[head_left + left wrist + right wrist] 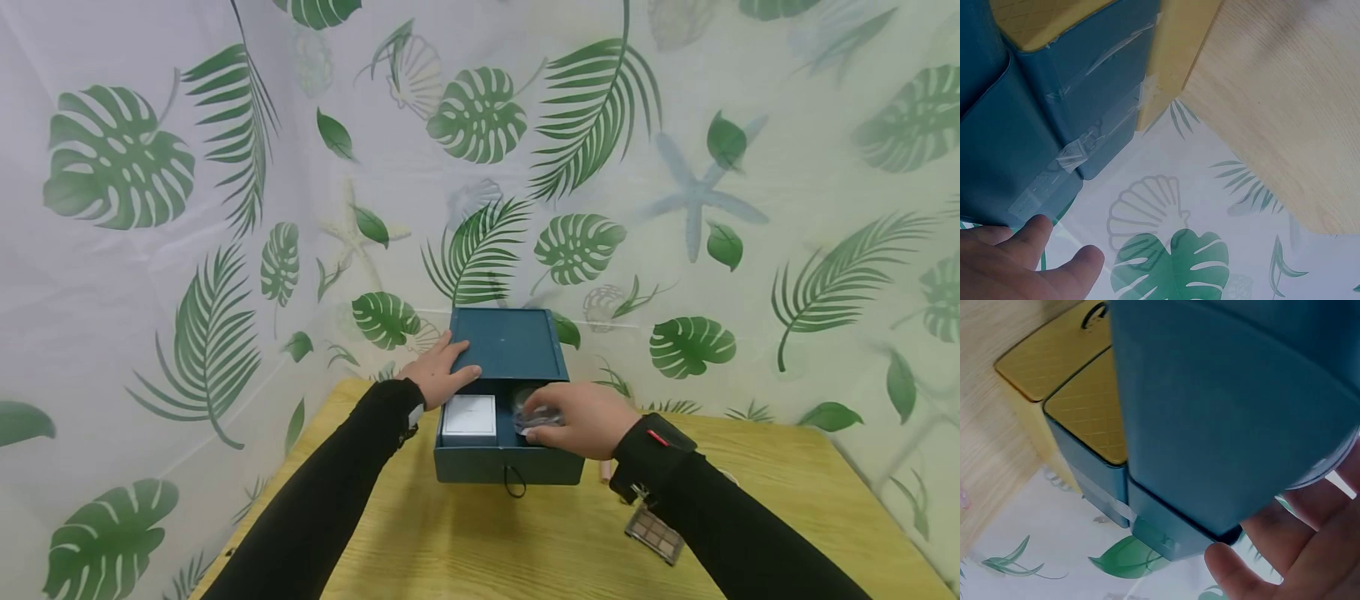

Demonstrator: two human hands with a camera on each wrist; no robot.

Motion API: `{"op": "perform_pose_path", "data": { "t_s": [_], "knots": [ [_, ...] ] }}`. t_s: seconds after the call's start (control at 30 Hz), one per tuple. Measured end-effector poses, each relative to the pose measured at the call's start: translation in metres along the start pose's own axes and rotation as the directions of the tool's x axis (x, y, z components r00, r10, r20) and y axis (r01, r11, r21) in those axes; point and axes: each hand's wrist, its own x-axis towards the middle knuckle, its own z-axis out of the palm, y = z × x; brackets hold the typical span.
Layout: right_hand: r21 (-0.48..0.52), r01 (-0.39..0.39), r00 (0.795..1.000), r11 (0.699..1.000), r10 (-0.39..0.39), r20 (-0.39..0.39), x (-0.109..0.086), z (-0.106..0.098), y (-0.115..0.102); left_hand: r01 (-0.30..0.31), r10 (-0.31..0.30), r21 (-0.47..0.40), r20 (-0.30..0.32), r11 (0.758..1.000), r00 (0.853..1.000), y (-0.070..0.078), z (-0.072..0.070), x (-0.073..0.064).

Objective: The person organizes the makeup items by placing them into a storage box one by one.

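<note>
Braced at left, gripped at right.
Gripping a clear plastic item point(543, 424) in curled fingers of the right hand point(588, 418), at the right side of the pulled-out drawer point(510, 465); whether lifted, cannot tell. Resting extended fingers of the left hand point(437, 372) along the left edge of the blue box point(513, 346), probably for steadiness. Also noting a white box point(469, 417), apparently confined by the drawer's left side.

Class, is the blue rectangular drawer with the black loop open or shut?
Open: the blue rectangular drawer extends forward, exposing the white square box inside.

Palette point(655, 534) on wood tbl point(765, 508), leaf-print bkdrop point(495, 183) behind.
</note>
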Motion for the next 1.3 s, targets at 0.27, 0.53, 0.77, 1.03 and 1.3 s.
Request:
{"op": "perform_pose_path", "data": {
  "t_s": [0.27, 0.53, 0.77, 1.03, 1.3],
  "knots": [
    [-0.037, -0.069, 0.997, 0.997, 0.070, 0.019, 0.011, 0.007, 0.000, 0.004, -0.004, 0.001, 0.006, 1.000, 1.000, 0.001, -0.002, -0.001],
    [-0.033, -0.123, 0.992, 0.992, 0.124, 0.030, 0.018, 0.011, -0.001, 0.008, -0.008, 0.009, 0.007, 1.000, 1.000, 0.001, 0.000, -0.002],
    [-0.068, -0.139, 0.988, 0.988, 0.142, 0.053, 0.027, 0.010, -0.005, 0.009, -0.009, 0.011, 0.006, 1.000, 1.000, 0.000, 0.000, 0.000],
    [-0.090, -0.176, 0.983, 0.980, 0.180, 0.046, 0.031, 0.010, -0.006, 0.002, -0.002, 0.000, 0.004, 1.000, 1.000, 0.001, -0.003, -0.001],
    [-0.108, -0.158, 0.986, 0.982, 0.162, 0.031, 0.027, 0.010, -0.006, 0.009, -0.009, 0.007, 0.002, 1.000, 1.000, 0.001, -0.001, 0.000]
  ]
}}
